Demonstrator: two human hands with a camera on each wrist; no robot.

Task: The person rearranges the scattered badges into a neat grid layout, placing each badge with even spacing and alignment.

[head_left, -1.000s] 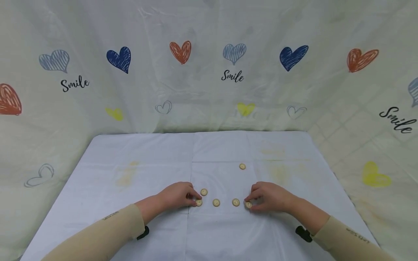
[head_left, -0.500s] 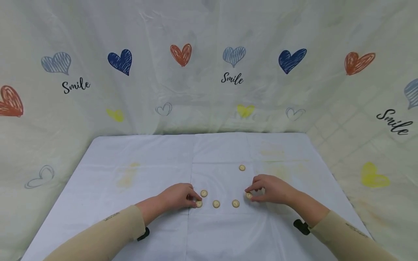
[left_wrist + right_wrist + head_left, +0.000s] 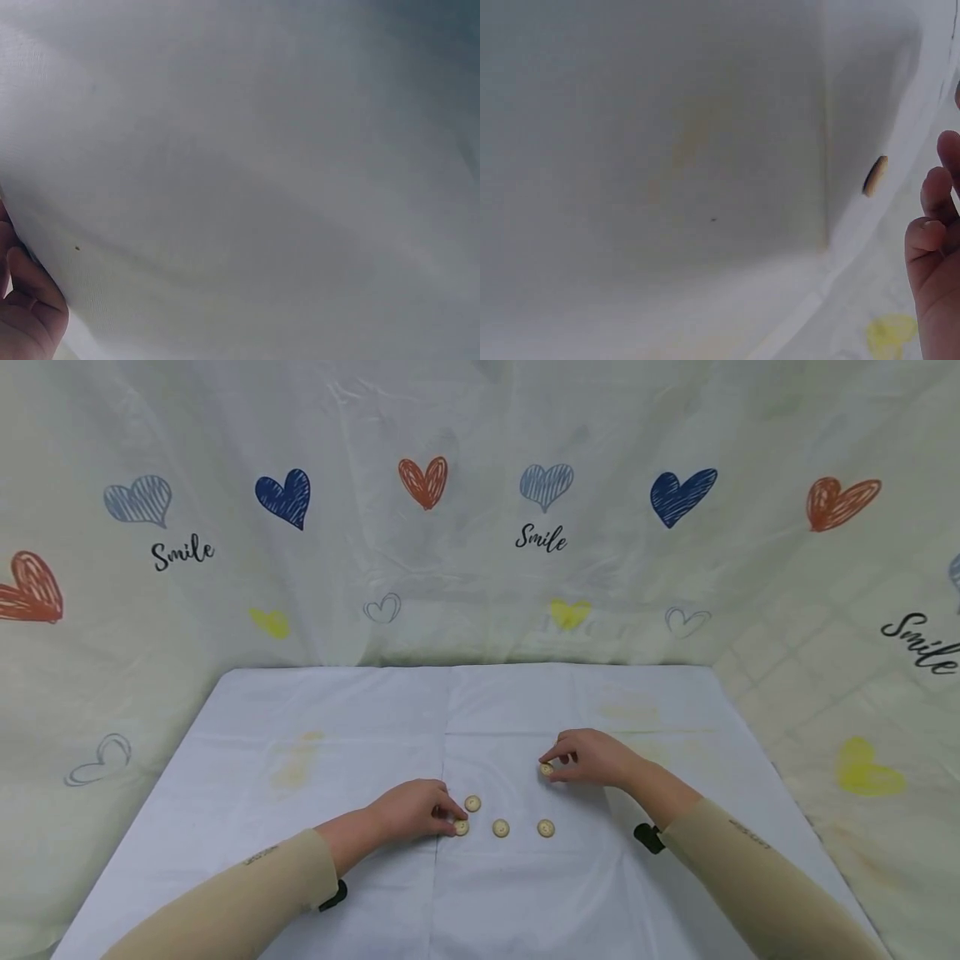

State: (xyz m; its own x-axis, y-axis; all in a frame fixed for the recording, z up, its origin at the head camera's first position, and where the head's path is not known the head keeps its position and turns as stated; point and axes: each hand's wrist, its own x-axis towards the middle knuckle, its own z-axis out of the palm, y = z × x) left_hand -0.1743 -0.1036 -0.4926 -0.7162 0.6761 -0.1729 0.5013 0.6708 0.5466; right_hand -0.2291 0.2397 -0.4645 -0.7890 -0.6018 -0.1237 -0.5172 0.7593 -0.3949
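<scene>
My left hand (image 3: 411, 810) pinches the left edge of a round, pale wooden button (image 3: 461, 828) that lies on the white cloth. Just behind that one lies another button (image 3: 472, 803), and two more, a middle button (image 3: 501, 828) and a right-hand button (image 3: 546, 828), form a row with it. Farther back, my right hand (image 3: 596, 757) holds a button (image 3: 547, 769) between thumb and finger. The rear button is mostly hidden behind this hand in the head view. In the right wrist view a button (image 3: 876, 177) rests on the cloth beside the curled fingers (image 3: 932, 234).
A white cloth (image 3: 360, 718) with fold lines and faint yellowish stains covers the table. Behind it hangs a pale curtain (image 3: 480, 560) printed with hearts and the word Smile. Dark wrist devices show near both cuffs.
My right hand has lifted its button from the right end of the front row and carried it back and left toward the rear button. My left hand has stayed at its button.
</scene>
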